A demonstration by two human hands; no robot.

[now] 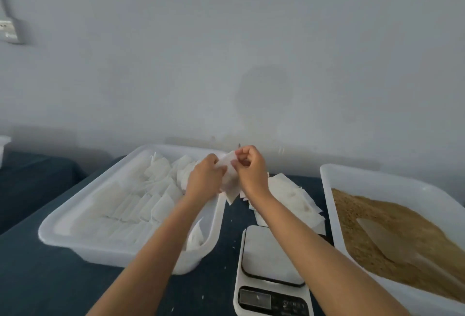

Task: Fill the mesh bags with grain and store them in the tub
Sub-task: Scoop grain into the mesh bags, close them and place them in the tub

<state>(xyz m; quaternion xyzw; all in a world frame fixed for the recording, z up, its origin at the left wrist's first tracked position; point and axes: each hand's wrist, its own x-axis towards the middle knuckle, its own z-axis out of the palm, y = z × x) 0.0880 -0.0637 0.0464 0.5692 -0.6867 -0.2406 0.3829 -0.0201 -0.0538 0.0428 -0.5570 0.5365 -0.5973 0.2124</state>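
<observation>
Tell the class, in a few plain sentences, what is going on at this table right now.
A person holds one white mesh bag up with both hands: the left hand grips one edge, the right hand pinches the top. To the left, a white tub holds rows of bags. More loose bags lie on the dark table. A tray on the right holds brown grain with a scoop in it. A scale stands in front with nothing on it.

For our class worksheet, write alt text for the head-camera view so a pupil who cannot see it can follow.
Both hands, left hand and right hand, hold a white mesh bag above a dark table. A white tub of bags lies left, a kitchen scale sits in the middle, and a tray of grain with a scoop lies right.
</observation>
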